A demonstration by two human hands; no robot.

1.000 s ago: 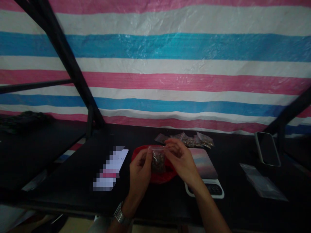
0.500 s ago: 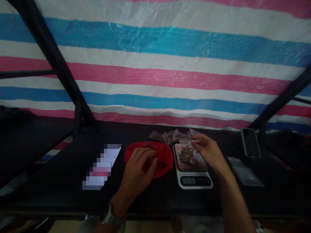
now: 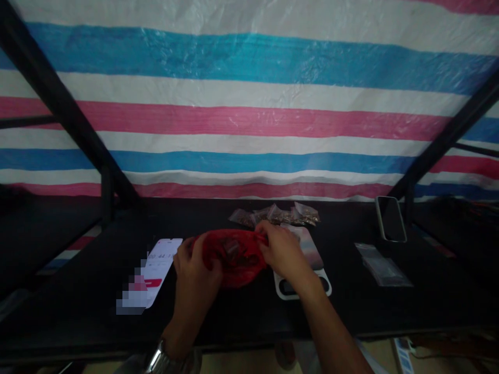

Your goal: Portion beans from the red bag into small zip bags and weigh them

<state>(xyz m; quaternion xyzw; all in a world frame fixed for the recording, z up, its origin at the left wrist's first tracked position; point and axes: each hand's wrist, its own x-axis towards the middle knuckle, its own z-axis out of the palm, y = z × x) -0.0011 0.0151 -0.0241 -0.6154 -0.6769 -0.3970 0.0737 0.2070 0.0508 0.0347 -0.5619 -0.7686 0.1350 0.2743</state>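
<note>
Pinching the right rim of the red bag [image 3: 238, 281] with the right hand [image 3: 279, 248] and curling the left hand [image 3: 195, 270] round its left side, I apparently hold its mouth wide on the table [image 3: 241, 318]. Right of it, my right arm [image 3: 327, 318] partly blocks the scale [image 3: 311, 248]; a lit phone [image 3: 163, 272] lies left, clear bags [image 3: 384, 267] farther right. Behind, filled packets [image 3: 277, 214] and a dark phone [image 3: 391, 219] sit before a striped sheet [image 3: 249, 122].

Striped sheeting [image 3: 249, 120] backs the black table [image 3: 245, 317].

Shiny silver metal wristwatch [image 3: 157, 358]
</note>
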